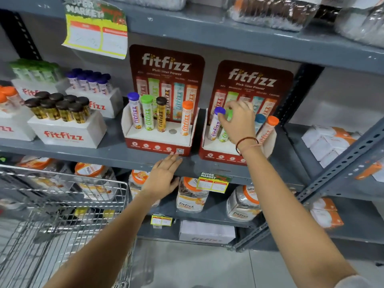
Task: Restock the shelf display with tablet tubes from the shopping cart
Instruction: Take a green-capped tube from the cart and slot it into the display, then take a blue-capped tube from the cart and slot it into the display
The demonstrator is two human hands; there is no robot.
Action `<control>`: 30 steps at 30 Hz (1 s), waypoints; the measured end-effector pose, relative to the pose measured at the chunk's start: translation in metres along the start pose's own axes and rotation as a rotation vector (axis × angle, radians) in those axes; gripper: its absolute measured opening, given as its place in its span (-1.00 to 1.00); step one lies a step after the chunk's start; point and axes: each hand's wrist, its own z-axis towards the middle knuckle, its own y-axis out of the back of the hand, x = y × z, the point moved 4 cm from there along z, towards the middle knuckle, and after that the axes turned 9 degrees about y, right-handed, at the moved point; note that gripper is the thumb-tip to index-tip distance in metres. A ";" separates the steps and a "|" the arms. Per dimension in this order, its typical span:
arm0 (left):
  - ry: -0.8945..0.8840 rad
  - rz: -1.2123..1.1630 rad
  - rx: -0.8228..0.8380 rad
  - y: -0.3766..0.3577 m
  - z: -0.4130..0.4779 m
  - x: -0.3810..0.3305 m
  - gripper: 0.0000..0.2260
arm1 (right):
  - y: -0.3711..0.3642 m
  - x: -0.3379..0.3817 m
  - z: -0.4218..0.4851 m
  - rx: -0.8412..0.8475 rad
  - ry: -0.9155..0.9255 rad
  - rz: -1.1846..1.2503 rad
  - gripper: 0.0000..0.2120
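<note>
Two red fitfizz display stands sit on the grey shelf. The left stand holds purple, green, brown and orange-capped tubes, with one empty hole between the brown and orange ones. In the right stand there are a purple-capped tube, a blue-capped tube and an orange-capped tube. My right hand grips the top of a green-capped tube standing in that stand and hides the middle slot. Fingers apart, my left hand rests flat on the shelf's front edge, holding nothing.
The wire shopping cart stands at lower left. White fitfizz boxes with brown-capped tubes, purple-capped tubes and green ones fill the shelf's left. Jars line the shelf below. A steel upright slants at right.
</note>
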 end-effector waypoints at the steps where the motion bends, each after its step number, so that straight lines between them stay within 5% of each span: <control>1: 0.026 -0.008 -0.023 0.006 -0.006 0.009 -0.45 | -0.005 0.011 -0.007 -0.025 0.031 0.028 -0.73; 10: 0.389 -0.019 -0.112 0.046 -0.113 0.107 -0.57 | -0.108 0.145 -0.075 0.253 0.228 0.308 -0.78; 19: 0.821 0.016 -0.080 0.065 -0.266 0.178 -0.73 | -0.226 0.270 -0.177 0.843 0.433 0.398 -0.80; 24: 0.934 0.097 -0.012 0.052 -0.313 0.195 -0.75 | -0.290 0.310 -0.252 1.224 0.506 0.332 -0.89; 30: 1.010 0.163 -0.022 0.041 -0.346 0.214 -0.75 | -0.364 0.327 -0.348 1.611 0.517 0.183 -0.69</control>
